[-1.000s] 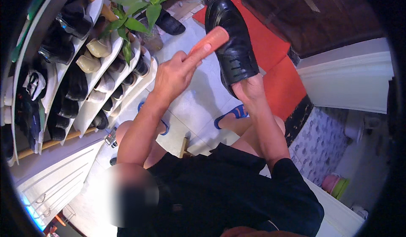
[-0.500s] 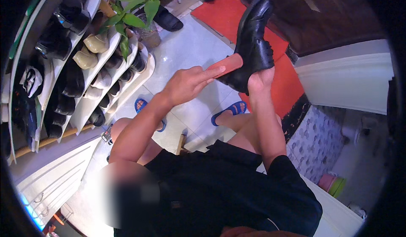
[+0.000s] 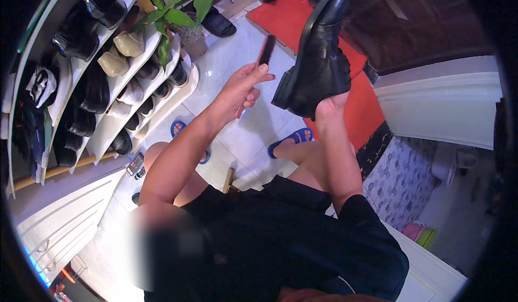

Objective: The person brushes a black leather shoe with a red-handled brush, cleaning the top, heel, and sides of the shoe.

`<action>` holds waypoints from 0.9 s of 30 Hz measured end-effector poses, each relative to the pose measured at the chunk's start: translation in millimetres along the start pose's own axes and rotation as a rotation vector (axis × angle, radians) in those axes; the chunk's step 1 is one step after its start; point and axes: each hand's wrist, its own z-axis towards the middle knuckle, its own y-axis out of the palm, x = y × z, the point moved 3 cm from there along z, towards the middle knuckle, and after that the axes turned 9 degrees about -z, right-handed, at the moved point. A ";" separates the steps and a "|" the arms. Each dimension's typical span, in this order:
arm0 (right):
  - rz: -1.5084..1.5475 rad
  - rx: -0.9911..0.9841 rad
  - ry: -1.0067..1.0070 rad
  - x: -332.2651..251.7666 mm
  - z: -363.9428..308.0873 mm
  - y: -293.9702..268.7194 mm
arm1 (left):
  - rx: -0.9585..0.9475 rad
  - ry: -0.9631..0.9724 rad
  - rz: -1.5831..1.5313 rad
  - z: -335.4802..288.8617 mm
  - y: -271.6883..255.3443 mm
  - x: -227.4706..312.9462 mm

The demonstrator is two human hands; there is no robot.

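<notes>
My left hand is closed around a brush with a reddish back and dark bristles. The brush stands on edge, its bristles turned toward the shoe, with a gap between the two. A black leather shoe is held up on my right hand, its toe pointing away from me and its heel toward the left. Only the heel of that hand and the wrist show at the shoe's opening; the fingers are hidden.
At left stands a white shoe rack full of shoes. A potted plant and a black slipper are beyond it. A red mat lies under the shoe. Blue sandals are on my feet, near a small wooden piece.
The brush has come away from the shoe's heel, moving left and turning from flat to upright on edge. The shoe has shifted slightly, with its heel part turned more into view.
</notes>
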 end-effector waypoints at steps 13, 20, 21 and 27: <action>-0.627 0.193 -0.119 8.3 -1.4 34.0 | -0.040 0.067 0.186 -12.4 21.6 6.9; -1.576 -0.130 -0.159 5.0 -14.1 8.4 | 0.048 0.061 0.199 -18.4 16.2 20.5; -1.586 -0.149 -0.097 6.4 -14.9 11.4 | 0.068 0.067 0.225 -19.4 13.6 21.5; -1.445 -0.231 0.087 6.8 -16.4 7.8 | 0.028 0.589 0.736 -14.2 -13.2 48.0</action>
